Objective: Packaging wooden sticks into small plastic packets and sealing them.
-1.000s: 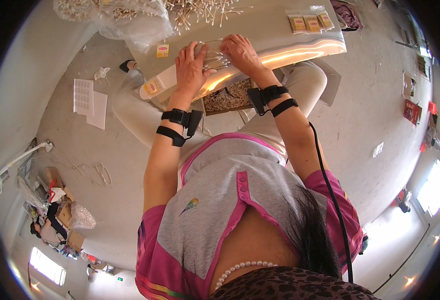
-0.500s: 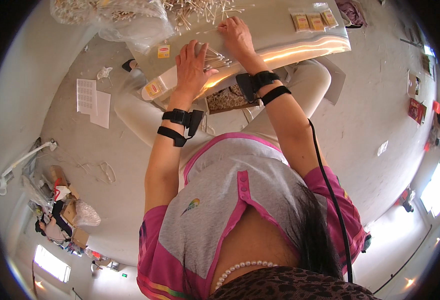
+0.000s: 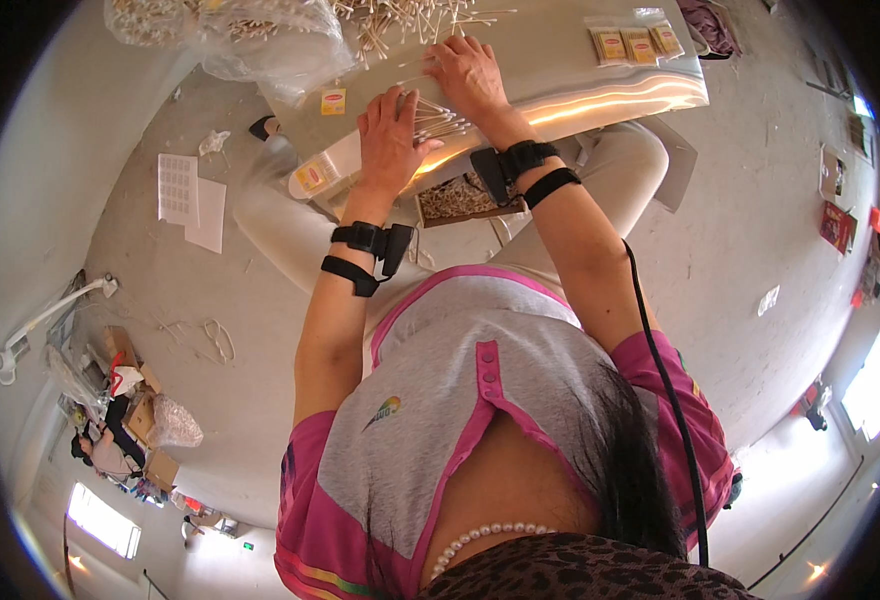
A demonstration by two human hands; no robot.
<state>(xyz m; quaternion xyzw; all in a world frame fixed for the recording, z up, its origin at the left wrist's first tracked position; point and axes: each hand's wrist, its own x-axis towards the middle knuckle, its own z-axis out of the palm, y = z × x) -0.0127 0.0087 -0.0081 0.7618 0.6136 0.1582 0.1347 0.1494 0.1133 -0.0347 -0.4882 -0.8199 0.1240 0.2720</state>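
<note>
A fan of cotton swabs [image 3: 444,122] lies between the fingers and thumb of my left hand [image 3: 390,148], their white tips pointing right. The fingers of this hand are curled around the bunch. Farther out and to the right, my right hand [image 3: 468,80] is bent over the table [image 3: 550,60], its fingertips together on thin swabs [image 3: 413,80] that stick out to the left. The fingertips partly hide what they grip. Beyond both hands spreads a loose pile of cotton swabs [image 3: 400,25].
Clear plastic bags [image 3: 270,50] of swabs sit at the far left. Yellow-labelled packs [image 3: 638,46] lie at the far right, a small yellow card [image 3: 333,101] and a labelled pouch [image 3: 312,176] nearer left. Below the table edge is a box [image 3: 470,200] of swabs.
My right hand has shifted slightly left over the swabs, its fingers a little more bent. My left hand keeps its hold on the bunch. The whole view has moved slightly.
</note>
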